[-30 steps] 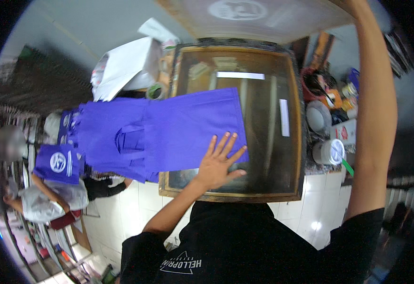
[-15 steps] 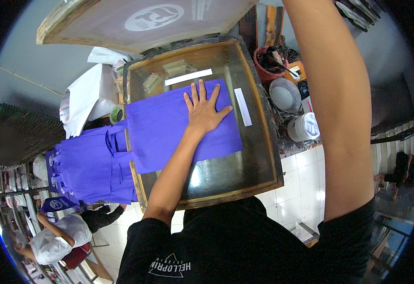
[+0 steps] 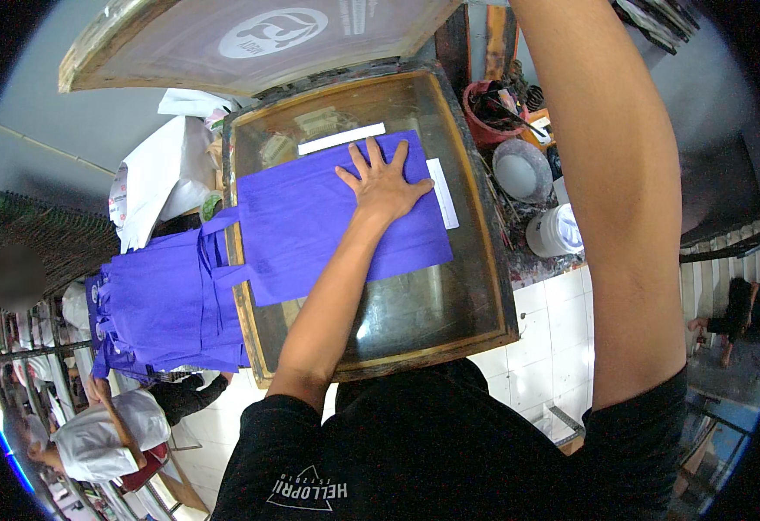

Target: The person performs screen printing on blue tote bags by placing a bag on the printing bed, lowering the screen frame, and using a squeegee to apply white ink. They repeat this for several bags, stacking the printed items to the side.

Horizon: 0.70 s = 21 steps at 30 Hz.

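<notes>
My left hand lies flat with its fingers spread on a purple fabric bag, near its far right corner. The bag rests on a wood-edged glass board, its handles trailing off the left edge. One white strip sits along the bag's far edge and another white strip along its right edge. Above the board, a printing screen with a round white design is tilted up. My right arm stretches up past the top of the picture, so the right hand is hidden.
Left of the board lies a pile of purple bags, with a white wrapped bundle behind it. To the right stand a red bucket, a grey bowl and a white tub. A person sits at lower left.
My left hand and the bag beneath it have shifted slightly right and away from me, bringing the bag's edges up to the white strips. More of the bag's handles shows.
</notes>
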Each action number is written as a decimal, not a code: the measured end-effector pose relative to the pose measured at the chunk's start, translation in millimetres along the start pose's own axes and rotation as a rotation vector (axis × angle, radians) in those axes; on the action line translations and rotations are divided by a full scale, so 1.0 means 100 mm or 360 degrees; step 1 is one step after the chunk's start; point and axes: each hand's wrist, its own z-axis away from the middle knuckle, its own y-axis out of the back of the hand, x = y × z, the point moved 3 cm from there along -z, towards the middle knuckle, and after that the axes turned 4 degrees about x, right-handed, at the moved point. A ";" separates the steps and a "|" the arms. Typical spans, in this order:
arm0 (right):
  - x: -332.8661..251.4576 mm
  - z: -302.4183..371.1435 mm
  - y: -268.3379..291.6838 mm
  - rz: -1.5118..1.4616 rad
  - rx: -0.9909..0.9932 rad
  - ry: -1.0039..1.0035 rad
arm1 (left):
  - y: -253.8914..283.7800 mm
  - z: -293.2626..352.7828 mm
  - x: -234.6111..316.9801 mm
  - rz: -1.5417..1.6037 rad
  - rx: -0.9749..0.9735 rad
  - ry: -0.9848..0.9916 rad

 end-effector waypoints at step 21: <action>-0.55 1.45 -0.04 0.0014 0.0034 0.0020 | 1.40 1.34 -0.38 0.2167 0.0559 -0.0664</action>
